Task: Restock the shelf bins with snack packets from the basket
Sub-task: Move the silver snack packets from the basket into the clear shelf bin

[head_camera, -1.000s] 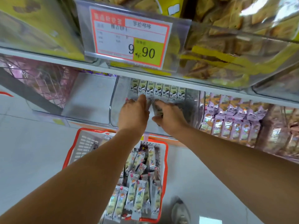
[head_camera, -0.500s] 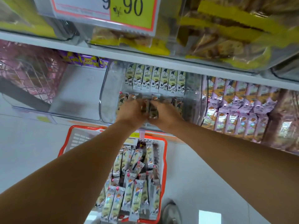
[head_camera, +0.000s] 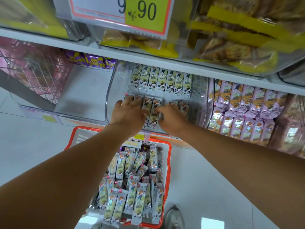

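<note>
**Restocking a shelf bin, seen from the head camera.** The front row of snack packets (head_camera: 154, 111) is lying directly under and between our two hands, inside the clear bin (head_camera: 111, 90).

- **Grip.** Our left hand (head_camera: 127, 114) is lying palm-down on the left end of that row. Its fingers are spread and nearly straight, their tips are pressing on the packet tops, and it is clasping nothing. Our right hand (head_camera: 172, 120) is resting just beside it, with its fingers bending toward the middle packets and touching them. Those fingertips are blurred, so we cannot tell whether they are pinching a packet or only pressing against it.
- **Beyond the fingertips.** A back row (head_camera: 162, 81) of the same packets is standing side by side at the rear of the bin.
- **To either side.** Right of our right hand, pink packets (head_camera: 247, 113) are filling the neighbouring bin in rows. Left of our left hand, purple packets (head_camera: 92, 61) are sitting at the back of the next bay.
- **Below our wrists.** The red-rimmed basket (head_camera: 169, 162) is standing on the floor and holding a heap of loose packets (head_camera: 132, 192). A shoe (head_camera: 175, 217) is showing just beside it.
- **Above the hands.** A price tag (head_camera: 118, 14) reading 9.90 is hanging on an upper bin of yellow-wrapped snacks (head_camera: 231, 38).
</note>
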Demonstrator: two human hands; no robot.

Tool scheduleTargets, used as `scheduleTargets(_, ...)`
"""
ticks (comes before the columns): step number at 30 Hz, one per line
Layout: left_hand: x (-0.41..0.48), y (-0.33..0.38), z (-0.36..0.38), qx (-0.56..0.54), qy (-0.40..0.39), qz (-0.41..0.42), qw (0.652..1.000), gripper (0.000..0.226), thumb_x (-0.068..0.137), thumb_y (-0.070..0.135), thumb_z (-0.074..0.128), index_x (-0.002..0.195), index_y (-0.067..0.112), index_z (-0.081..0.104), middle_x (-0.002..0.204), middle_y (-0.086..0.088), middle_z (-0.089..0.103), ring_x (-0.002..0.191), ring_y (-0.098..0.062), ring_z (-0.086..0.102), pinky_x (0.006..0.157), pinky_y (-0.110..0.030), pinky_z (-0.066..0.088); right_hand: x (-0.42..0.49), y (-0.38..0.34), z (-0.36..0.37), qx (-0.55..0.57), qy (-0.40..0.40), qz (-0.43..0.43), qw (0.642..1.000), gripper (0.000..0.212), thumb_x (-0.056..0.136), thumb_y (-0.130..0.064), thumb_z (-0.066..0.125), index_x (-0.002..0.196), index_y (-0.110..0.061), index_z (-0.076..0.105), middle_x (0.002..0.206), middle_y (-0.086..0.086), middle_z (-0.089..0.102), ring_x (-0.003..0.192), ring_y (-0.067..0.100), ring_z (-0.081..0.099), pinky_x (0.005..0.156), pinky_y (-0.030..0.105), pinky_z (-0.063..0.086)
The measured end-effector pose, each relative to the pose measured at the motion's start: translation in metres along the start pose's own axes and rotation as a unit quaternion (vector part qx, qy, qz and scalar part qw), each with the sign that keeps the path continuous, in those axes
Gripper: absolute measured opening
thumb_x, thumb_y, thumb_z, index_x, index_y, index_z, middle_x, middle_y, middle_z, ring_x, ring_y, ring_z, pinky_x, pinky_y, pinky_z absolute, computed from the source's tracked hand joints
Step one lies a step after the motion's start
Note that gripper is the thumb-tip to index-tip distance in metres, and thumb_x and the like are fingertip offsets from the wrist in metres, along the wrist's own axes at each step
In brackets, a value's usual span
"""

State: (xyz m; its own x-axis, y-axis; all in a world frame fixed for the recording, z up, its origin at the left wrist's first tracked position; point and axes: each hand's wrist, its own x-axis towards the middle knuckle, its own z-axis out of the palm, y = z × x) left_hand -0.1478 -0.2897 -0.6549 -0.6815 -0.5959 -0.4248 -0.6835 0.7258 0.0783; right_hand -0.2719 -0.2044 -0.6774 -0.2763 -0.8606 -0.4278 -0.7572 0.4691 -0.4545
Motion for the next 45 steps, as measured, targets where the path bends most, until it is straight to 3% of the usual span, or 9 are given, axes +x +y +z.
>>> scheduleTargets(3,0.000,0.000,0.001,-0.029,-0.027,-0.004,0.999,0.042,0.103,0.033,0.027,0.137,0.038,0.050,0.159,0.001,0.024,0.146,-0.022,0.019,0.113,-0.041,0.024,0.006,-0.007,0.006,0.006,-0.029,0.024,0.999,0.028,0.087,0.002,0.058,0.114,0.000,0.062,0.149,0.027,0.034,0.137,0.042,0.036,0.108,0.045,0.041)
scheduleTargets(7,-0.005,0.001,0.005,-0.093,-0.030,-0.014,0.995,0.042,0.103,0.030,0.030,0.140,0.031,0.049,0.160,-0.001,0.023,0.147,-0.024,0.020,0.115,-0.040,0.028,0.003,-0.006,0.005,0.020,-0.009,0.033,0.999,0.038,0.088,-0.002,0.059,0.126,-0.003,0.058,0.146,0.022,0.040,0.131,0.039,0.045,0.103,0.043,0.045)
scheduleTargets(12,-0.041,-0.001,0.015,-0.174,0.246,0.028,0.953,0.046,0.084,0.023,0.032,0.115,0.008,0.062,0.115,-0.015,0.057,0.105,-0.035,0.051,0.084,-0.045,0.045,-0.023,-0.031,-0.006,0.103,0.260,-0.100,0.955,0.027,0.088,-0.008,0.055,0.113,-0.013,0.064,0.101,0.005,0.061,0.072,0.019,0.061,0.067,0.035,0.052)
scheduleTargets(15,-0.081,-0.005,0.033,-0.194,0.345,0.018,0.918,0.025,0.081,0.012,0.039,0.098,0.006,0.056,0.095,-0.011,0.052,0.085,-0.028,0.045,0.071,-0.038,0.037,-0.051,-0.047,0.007,0.174,0.261,-0.185,0.931,0.015,0.089,-0.013,0.050,0.096,-0.012,0.063,0.079,-0.004,0.060,0.058,0.013,0.054,0.053,0.032,0.045)
scheduleTargets(20,-0.141,-0.016,0.115,-0.243,0.120,-0.122,0.955,0.014,0.090,0.012,0.047,0.102,0.014,0.054,0.097,-0.005,0.057,0.081,-0.024,0.054,0.064,-0.033,0.042,-0.098,-0.035,0.083,0.151,0.099,-0.094,0.979,0.009,0.093,-0.020,0.051,0.100,-0.018,0.056,0.066,-0.009,0.054,0.054,0.008,0.049,0.050,0.031,0.041)
scheduleTargets(26,-0.171,-0.008,0.199,-0.232,-0.128,-0.187,0.946,0.036,0.097,0.022,0.046,0.133,0.020,0.043,0.130,-0.005,0.050,0.116,-0.021,0.050,0.095,-0.033,0.046,-0.128,-0.007,0.174,0.103,-0.222,0.224,0.943,0.091,0.094,-0.051,0.052,0.152,-0.001,0.003,0.113,0.001,0.060,0.092,0.019,0.063,0.074,0.029,0.050)
scheduleTargets(29,-0.170,0.005,0.222,-0.227,-0.114,-0.181,0.950,0.042,0.096,0.030,0.053,0.136,0.025,0.042,0.129,-0.004,0.045,0.118,-0.020,0.046,0.093,-0.033,0.048,-0.132,-0.002,0.216,0.121,-0.215,0.256,0.935,0.104,0.080,-0.065,0.062,0.150,-0.001,0.017,0.120,0.007,0.054,0.119,0.031,0.056,0.072,0.030,0.045)
scheduleTargets(32,-0.166,0.014,0.239,-0.222,-0.087,-0.203,0.950,0.048,0.094,0.039,0.057,0.137,0.024,0.042,0.126,-0.004,0.042,0.118,-0.021,0.042,0.094,-0.034,0.048,-0.132,-0.003,0.242,0.163,-0.164,0.239,0.943,0.068,0.080,-0.054,0.070,0.124,-0.006,0.049,0.108,0.006,0.062,0.095,0.026,0.060,0.062,0.028,0.040)
scheduleTargets(45,-0.154,0.030,0.229,-0.169,0.002,-0.232,0.958,0.034,0.091,0.028,0.053,0.119,0.007,0.052,0.119,-0.011,0.054,0.113,-0.029,0.046,0.095,-0.038,0.040,-0.144,0.001,0.177,0.243,0.019,0.077,0.967,0.006,0.096,-0.021,0.048,0.101,-0.019,0.050,0.062,-0.007,0.045,0.051,0.007,0.042,0.049,0.018,0.030)
